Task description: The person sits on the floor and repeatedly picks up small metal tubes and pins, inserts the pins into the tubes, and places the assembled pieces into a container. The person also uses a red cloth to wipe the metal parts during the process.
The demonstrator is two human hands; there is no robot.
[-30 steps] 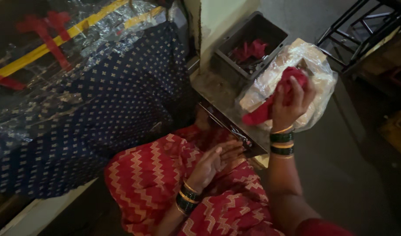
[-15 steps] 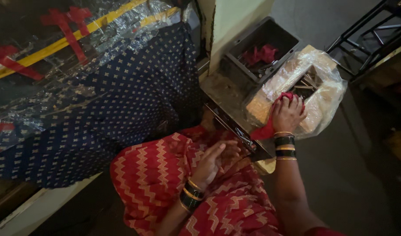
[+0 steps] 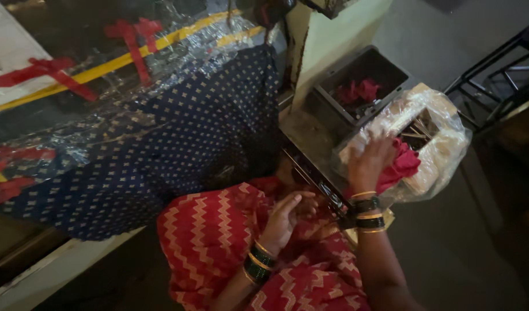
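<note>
Two containers point(image 3: 356, 86), red cloth point(image 3: 398, 167) inside

Crumpled red cloth point(image 3: 398, 167) (bright) inside clear plastic bag point(image 3: 443, 150)

Grey floor point(image 3: 449, 270), pale pillar point(image 3: 333, 40) (dim light)

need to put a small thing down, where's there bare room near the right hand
Bare patch: the metal ledge between the dark bin and the dotted cloth. Crowded: the plastic bag, where the right hand presses red cloth; the bin holds red scraps.
</note>
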